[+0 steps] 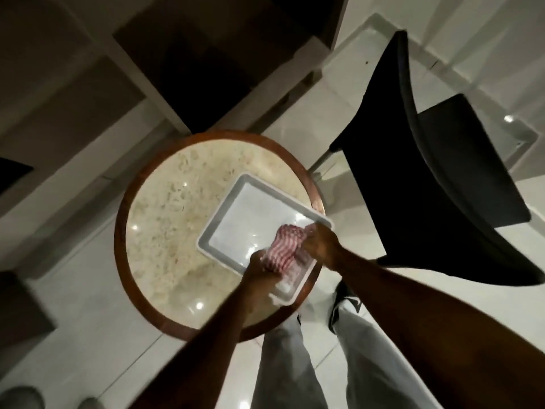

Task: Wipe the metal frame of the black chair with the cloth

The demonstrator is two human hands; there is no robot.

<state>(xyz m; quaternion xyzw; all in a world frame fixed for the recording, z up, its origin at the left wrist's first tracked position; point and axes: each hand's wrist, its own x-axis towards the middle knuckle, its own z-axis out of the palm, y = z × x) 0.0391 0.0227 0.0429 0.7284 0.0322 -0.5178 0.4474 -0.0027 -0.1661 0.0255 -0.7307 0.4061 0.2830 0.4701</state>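
A red-and-white striped cloth (284,246) is bunched over the near right corner of a white rectangular tray (236,202). My left hand (259,268) grips its near end and my right hand (320,242) grips its far end, both closed on the fabric. The black chair (436,178) stands to the right of the table, its back and seat dark. A short piece of its metal frame (320,160) shows as a grey leg below the seat's left corner. Neither hand touches the chair.
The tray rests on a round table (165,208) with a pale stone top and a brown wooden rim. Glossy white floor tiles (82,290) surround it. Dark shelving (188,63) stands behind the table. My legs in grey trousers (295,373) are just below the table.
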